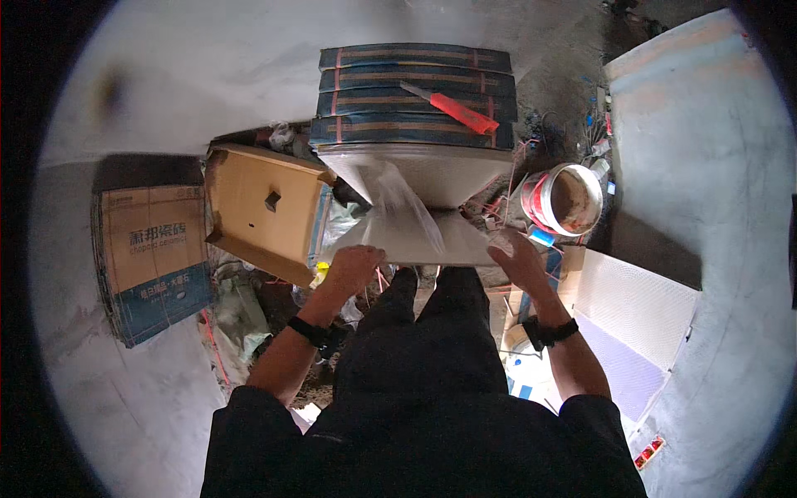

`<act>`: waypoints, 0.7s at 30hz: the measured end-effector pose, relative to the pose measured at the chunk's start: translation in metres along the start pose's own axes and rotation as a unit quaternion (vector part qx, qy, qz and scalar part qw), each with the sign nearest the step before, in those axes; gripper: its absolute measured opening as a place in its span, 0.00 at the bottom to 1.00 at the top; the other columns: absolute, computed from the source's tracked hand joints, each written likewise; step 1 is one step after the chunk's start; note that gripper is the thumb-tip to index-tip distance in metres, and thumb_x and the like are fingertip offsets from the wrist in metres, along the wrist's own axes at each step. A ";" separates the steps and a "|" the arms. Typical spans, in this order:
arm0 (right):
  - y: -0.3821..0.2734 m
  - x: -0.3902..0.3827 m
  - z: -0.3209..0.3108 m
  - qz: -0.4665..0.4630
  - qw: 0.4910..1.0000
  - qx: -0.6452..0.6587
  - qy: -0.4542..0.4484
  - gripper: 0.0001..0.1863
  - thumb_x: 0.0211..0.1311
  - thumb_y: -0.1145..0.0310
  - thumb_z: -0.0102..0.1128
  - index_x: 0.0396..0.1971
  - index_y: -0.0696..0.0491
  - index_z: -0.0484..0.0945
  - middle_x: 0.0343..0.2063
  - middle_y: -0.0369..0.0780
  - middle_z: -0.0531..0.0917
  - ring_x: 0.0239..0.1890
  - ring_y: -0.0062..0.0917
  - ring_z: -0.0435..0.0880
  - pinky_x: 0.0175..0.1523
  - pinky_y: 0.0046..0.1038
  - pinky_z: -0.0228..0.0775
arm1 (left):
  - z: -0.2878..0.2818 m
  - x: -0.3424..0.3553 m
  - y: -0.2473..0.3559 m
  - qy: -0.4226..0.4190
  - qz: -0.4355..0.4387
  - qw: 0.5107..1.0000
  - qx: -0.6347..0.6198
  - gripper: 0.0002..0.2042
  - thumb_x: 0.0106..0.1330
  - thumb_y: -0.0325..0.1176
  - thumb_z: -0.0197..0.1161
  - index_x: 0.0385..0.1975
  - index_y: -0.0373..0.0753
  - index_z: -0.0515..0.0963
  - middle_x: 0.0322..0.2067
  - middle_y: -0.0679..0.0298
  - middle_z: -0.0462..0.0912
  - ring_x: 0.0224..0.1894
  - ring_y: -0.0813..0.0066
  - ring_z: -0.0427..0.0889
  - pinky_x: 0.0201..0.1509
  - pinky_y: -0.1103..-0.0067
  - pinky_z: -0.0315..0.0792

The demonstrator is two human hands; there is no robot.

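Observation:
My left hand [357,266] grips the left edge of a pale flat tile [466,241] in front of my thighs. On the opposite edge my right hand [520,259] is closed around the corner. The tile tilts, its near edge running level between both hands. Just beyond it stand more pale tiles [349,162], against a pile of dark blue and brown cartons [415,104]. A crumpled strip of clear plastic film [405,207] hangs between those tiles and the one I hold. Across the cartons lies a knife with a red handle [465,114]. My fingertips are partly hidden behind the tile.
An opened cardboard box [266,207] lies to the left, beside flat printed cartons [154,257] leaning on the wall. A red and white bucket [573,199] stands at the right. Below it is a white textured panel [631,307]. Sacks [241,315] and debris litter the floor.

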State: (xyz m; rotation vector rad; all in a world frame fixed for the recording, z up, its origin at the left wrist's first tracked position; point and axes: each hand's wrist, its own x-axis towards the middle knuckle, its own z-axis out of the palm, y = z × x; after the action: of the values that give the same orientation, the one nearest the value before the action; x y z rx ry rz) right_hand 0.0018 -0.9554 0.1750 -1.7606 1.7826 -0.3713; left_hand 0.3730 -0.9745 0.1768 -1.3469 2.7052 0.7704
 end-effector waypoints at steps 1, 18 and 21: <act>-0.014 0.009 0.002 -0.001 1.000 0.000 -0.001 0.31 0.51 0.46 0.61 0.46 0.58 0.72 0.42 0.50 0.79 0.46 0.45 0.77 0.52 0.40 0.67 | 0.007 -0.010 -0.002 0.000 -0.002 1.000 0.000 0.06 0.53 0.30 0.57 0.31 0.41 0.75 0.31 0.59 0.80 0.37 0.60 0.81 0.36 0.67 0.75; 0.020 0.028 0.095 -0.013 0.935 -0.208 -0.287 0.13 0.50 0.62 0.54 0.33 0.53 0.77 0.33 0.46 0.81 0.40 0.41 0.80 0.46 0.42 0.70 | 0.036 -0.045 0.009 -0.127 -0.008 0.986 -0.109 0.10 0.49 0.30 0.59 0.33 0.41 0.75 0.31 0.59 0.80 0.38 0.59 0.80 0.39 0.65 0.74; 0.010 0.029 0.077 0.022 0.949 -0.146 -0.277 0.18 0.53 0.54 0.55 0.35 0.53 0.77 0.34 0.47 0.81 0.41 0.42 0.80 0.46 0.42 0.70 | 0.046 -0.055 0.012 -0.169 0.002 0.978 -0.120 0.11 0.48 0.30 0.61 0.33 0.41 0.75 0.32 0.59 0.80 0.38 0.59 0.80 0.40 0.65 0.74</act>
State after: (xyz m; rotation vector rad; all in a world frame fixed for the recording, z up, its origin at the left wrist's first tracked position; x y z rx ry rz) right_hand 0.0409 -0.9666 0.1029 -1.7841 1.5061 0.3982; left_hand 0.3898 -0.9071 0.1539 -1.1218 2.4099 1.2340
